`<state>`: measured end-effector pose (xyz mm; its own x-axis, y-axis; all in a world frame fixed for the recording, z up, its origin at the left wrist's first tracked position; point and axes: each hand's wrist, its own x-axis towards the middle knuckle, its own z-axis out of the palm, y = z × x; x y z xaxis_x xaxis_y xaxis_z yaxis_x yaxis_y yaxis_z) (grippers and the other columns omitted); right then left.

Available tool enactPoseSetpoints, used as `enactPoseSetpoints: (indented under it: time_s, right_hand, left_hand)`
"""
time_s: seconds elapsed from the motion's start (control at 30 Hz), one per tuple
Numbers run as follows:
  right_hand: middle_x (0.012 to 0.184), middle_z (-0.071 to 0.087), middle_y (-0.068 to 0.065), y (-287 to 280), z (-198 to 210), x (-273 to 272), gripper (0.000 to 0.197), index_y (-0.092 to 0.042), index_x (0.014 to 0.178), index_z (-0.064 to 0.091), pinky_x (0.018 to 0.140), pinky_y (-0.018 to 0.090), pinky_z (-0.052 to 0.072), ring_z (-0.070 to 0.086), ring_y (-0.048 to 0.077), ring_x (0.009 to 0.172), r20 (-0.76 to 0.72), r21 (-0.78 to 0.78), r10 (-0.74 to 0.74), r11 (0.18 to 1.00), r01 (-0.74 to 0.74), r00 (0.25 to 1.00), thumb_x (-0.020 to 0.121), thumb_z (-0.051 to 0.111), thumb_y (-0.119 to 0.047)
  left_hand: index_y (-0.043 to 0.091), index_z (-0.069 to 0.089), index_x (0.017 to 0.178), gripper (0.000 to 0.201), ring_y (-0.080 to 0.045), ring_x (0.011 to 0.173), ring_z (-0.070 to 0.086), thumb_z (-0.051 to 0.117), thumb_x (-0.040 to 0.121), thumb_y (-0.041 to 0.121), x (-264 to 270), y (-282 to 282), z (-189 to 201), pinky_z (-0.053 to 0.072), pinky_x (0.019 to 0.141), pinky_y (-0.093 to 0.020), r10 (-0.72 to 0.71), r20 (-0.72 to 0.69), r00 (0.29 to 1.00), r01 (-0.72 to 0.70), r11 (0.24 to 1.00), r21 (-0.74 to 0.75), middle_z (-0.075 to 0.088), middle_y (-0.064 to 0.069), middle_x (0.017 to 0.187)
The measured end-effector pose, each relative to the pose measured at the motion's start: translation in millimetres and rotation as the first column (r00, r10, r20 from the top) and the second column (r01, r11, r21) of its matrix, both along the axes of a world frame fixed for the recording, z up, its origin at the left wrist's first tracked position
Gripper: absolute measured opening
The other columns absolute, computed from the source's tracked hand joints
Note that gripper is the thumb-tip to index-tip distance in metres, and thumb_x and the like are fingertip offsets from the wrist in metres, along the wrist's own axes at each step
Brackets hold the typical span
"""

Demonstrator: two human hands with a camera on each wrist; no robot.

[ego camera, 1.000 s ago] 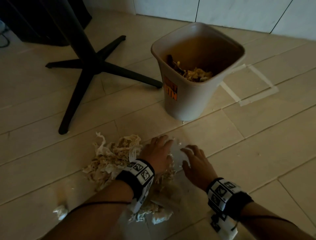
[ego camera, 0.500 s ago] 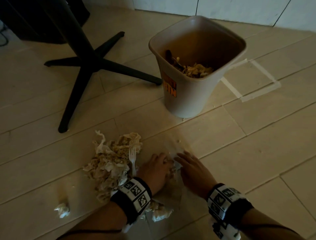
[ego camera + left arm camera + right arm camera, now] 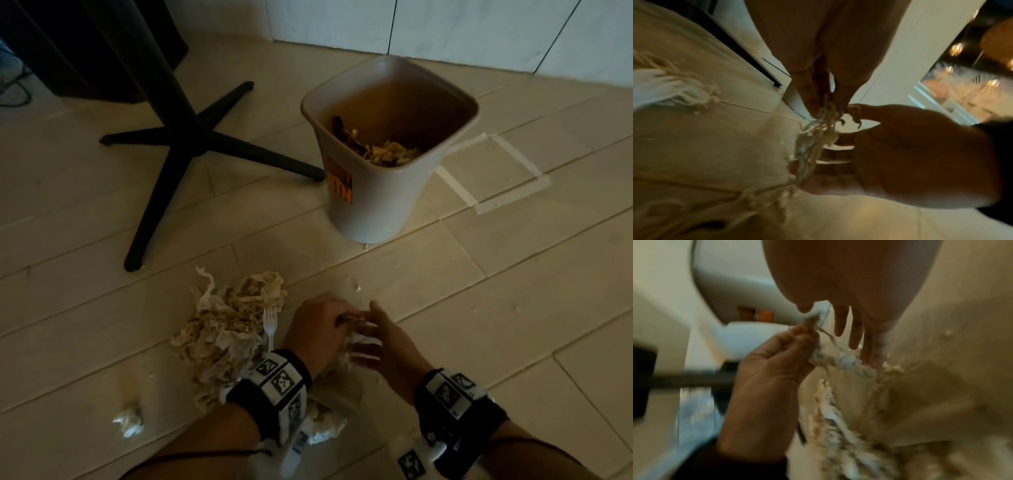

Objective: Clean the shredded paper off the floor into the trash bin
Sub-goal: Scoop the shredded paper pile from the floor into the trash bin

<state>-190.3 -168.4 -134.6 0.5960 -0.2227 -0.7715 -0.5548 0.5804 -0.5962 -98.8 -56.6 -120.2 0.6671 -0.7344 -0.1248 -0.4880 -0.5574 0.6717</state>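
A heap of shredded paper (image 3: 233, 329) lies on the pale floor to the left of my hands. My left hand (image 3: 337, 318) sits beside the heap with its fingers curled, pinching a bunch of strands (image 3: 818, 356). My right hand (image 3: 368, 342) meets it from the right; its fingers (image 3: 856, 337) are straight and spread, and they press against the same clump of strands (image 3: 813, 142). The beige trash bin (image 3: 373, 205), with an orange label, stands farther ahead with shredded paper (image 3: 390, 154) inside. More scraps (image 3: 325, 425) lie under my left wrist.
A white plastic fork (image 3: 270, 325) lies on the heap's right edge. A small crumpled wad (image 3: 128, 419) sits alone at lower left. A black cross-shaped table base (image 3: 178, 147) spreads left of the bin. Tape marks (image 3: 496, 192) lie on the floor right of the bin.
Both hands have drawn back toward me and closed in on each other, bunching strands between them. The left hand's fingers have curled around the paper.
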Motion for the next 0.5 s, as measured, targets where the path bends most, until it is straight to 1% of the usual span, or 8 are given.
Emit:
enactPoseSetpoints:
  time_s: [0.07, 0.13, 0.23, 0.3, 0.33, 0.4, 0.47, 0.5]
  right_hand:
    - [0.110, 0.067, 0.012, -0.1, 8.0, 3.4, 0.064, -0.011, 0.113, 0.066, 0.097, 0.049, 0.048, 0.061, 0.033, 0.101, 0.019, 0.125, -0.072, 0.990, 0.069, 0.997, 0.095, 0.035, -0.065]
    - [0.116, 0.068, 0.016, -2.0, 12.8, 6.8, 0.073, -0.007, 0.119, 0.066, 0.094, 0.048, 0.048, 0.061, 0.035, 0.107, 0.048, 0.204, -0.144, 0.970, 0.131, 0.988, 0.093, 0.037, -0.068]
    - [0.121, 0.068, 0.020, -6.4, 22.1, 10.0, 0.072, -0.002, 0.118, 0.068, 0.105, 0.047, 0.044, 0.061, 0.035, 0.118, 0.062, 0.243, -0.214, 0.951, 0.193, 0.975, 0.093, 0.042, -0.065]
    - [0.121, 0.067, 0.022, -6.8, 25.4, 10.8, 0.067, 0.000, 0.120, 0.066, 0.107, 0.046, 0.043, 0.060, 0.035, 0.118, 0.081, 0.221, -0.194, 0.960, 0.172, 0.978, 0.095, 0.044, -0.058]
    - [0.119, 0.068, 0.022, -5.9, 23.5, 10.6, 0.065, 0.000, 0.122, 0.065, 0.107, 0.045, 0.043, 0.062, 0.034, 0.115, 0.079, 0.202, -0.169, 0.968, 0.150, 0.983, 0.098, 0.042, -0.055]
    - [0.110, 0.071, 0.018, -2.3, 19.6, 8.2, 0.061, -0.002, 0.118, 0.066, 0.100, 0.044, 0.045, 0.065, 0.031, 0.104, 0.062, 0.187, -0.148, 0.973, 0.134, 0.987, 0.100, 0.038, -0.053]
    - [0.096, 0.071, 0.016, 0.4, 18.8, 4.8, 0.058, -0.003, 0.106, 0.068, 0.085, 0.041, 0.051, 0.066, 0.028, 0.091, 0.047, 0.189, -0.164, 0.970, 0.153, 0.985, 0.100, 0.039, -0.053]
    - [0.085, 0.067, 0.014, 0.6, 18.7, 2.8, 0.054, -0.005, 0.098, 0.066, 0.075, 0.038, 0.051, 0.064, 0.027, 0.080, 0.035, 0.199, -0.174, 0.966, 0.164, 0.984, 0.098, 0.042, -0.054]
  left_hand:
    - [0.025, 0.073, 0.100, 0.016, -0.010, 0.087, 0.063, 0.065, 0.089, 0.017, -8.9, -9.5, 14.5, 0.055, 0.080, -0.025, 0.028, -0.015, 1.000, -0.029, 0.990, -0.140, 0.067, 0.004, 0.098]
    - [0.026, 0.071, 0.099, 0.018, -0.012, 0.086, 0.063, 0.066, 0.086, 0.016, -17.0, -14.9, 19.7, 0.055, 0.079, -0.029, 0.010, 0.017, 1.000, -0.007, 0.981, -0.194, 0.066, 0.004, 0.097]
    - [0.026, 0.063, 0.104, 0.023, -0.014, 0.094, 0.061, 0.060, 0.084, 0.015, -24.9, -12.6, 15.6, 0.055, 0.079, -0.034, -0.076, 0.123, 0.990, 0.093, 0.986, -0.139, 0.065, 0.005, 0.102]
    - [0.022, 0.063, 0.102, 0.022, -0.017, 0.102, 0.056, 0.054, 0.082, 0.018, -28.7, -8.7, 12.6, 0.055, 0.078, -0.034, -0.138, 0.270, 0.953, 0.167, 0.982, -0.084, 0.066, 0.005, 0.102]
    - [0.021, 0.065, 0.097, 0.021, -0.018, 0.103, 0.054, 0.056, 0.078, 0.020, -30.2, -7.8, 11.4, 0.053, 0.076, -0.033, -0.168, 0.360, 0.918, 0.199, 0.979, -0.050, 0.068, 0.006, 0.097]
    - [0.023, 0.066, 0.088, 0.016, -0.019, 0.100, 0.051, 0.063, 0.072, 0.022, -32.6, -7.0, 9.6, 0.049, 0.075, -0.034, -0.222, 0.466, 0.857, 0.242, 0.970, 0.017, 0.070, 0.009, 0.087]
    - [0.021, 0.068, 0.085, 0.011, -0.020, 0.101, 0.052, 0.064, 0.075, 0.024, -34.4, -5.2, 9.3, 0.051, 0.078, -0.036, -0.269, 0.440, 0.857, 0.296, 0.955, 0.006, 0.070, 0.007, 0.088]
    - [0.018, 0.069, 0.085, 0.012, -0.020, 0.103, 0.053, 0.061, 0.079, 0.025, -35.0, -3.8, 9.1, 0.051, 0.081, -0.037, -0.300, 0.397, 0.868, 0.332, 0.943, -0.014, 0.071, 0.004, 0.091]
